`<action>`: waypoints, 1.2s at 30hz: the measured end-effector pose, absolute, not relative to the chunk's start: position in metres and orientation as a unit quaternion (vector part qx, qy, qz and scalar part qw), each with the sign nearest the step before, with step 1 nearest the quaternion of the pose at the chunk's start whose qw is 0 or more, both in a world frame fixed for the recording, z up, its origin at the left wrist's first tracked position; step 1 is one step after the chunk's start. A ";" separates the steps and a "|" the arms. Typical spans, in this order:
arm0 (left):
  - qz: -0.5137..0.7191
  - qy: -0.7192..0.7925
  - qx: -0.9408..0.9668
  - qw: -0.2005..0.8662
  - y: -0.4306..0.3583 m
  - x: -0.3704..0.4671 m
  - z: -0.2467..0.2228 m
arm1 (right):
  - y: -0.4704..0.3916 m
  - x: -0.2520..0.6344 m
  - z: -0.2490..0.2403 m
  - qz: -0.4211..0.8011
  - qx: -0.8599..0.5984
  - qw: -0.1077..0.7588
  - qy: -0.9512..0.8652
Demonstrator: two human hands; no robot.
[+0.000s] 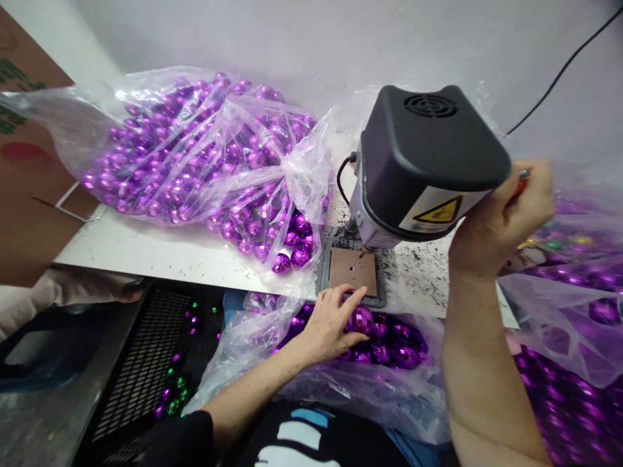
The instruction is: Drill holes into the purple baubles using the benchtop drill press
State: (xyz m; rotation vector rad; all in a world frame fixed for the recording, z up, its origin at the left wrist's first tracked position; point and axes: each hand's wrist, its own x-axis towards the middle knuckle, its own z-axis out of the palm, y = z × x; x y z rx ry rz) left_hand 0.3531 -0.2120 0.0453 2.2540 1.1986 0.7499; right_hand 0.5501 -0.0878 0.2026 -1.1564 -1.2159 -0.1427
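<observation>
My left hand (333, 324) is over an open plastic bag, its fingers spread around a shiny purple ball (360, 320), near the front edge of the brown square plate (353, 271). That plate has a small hole and lies on the base of a black drill press (433, 162) with a yellow warning label. My right hand (506, 214) is closed round a red-tipped handle at the machine's right side. Beneath my left hand, more purple balls (399, 344) lie in the bag.
A tied clear bag of purple balls (195, 155) lies on the white table (180, 253). A cardboard box (29, 162) and black crate (146, 350) are at left. More bagged balls (574, 402) stand at right. Dark shavings surround the machine.
</observation>
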 end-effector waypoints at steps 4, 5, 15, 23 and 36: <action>0.338 0.516 0.771 0.157 -0.196 0.299 0.054 | -0.087 0.552 0.201 -0.057 -0.518 0.662 -0.539; 0.338 0.552 0.755 0.110 -0.189 0.283 0.054 | -0.087 0.552 0.201 -0.059 -0.518 0.661 -0.540; 0.344 0.633 0.680 0.142 -0.136 0.222 0.037 | -0.082 0.552 0.200 -0.087 -0.528 0.658 -0.530; 0.556 0.486 0.423 0.525 -0.161 0.235 0.078 | -0.073 0.556 0.202 -0.076 -0.531 0.640 -0.549; 0.418 0.466 0.407 0.665 -0.170 0.317 0.060 | -0.077 0.553 0.201 -0.044 -0.531 0.642 -0.551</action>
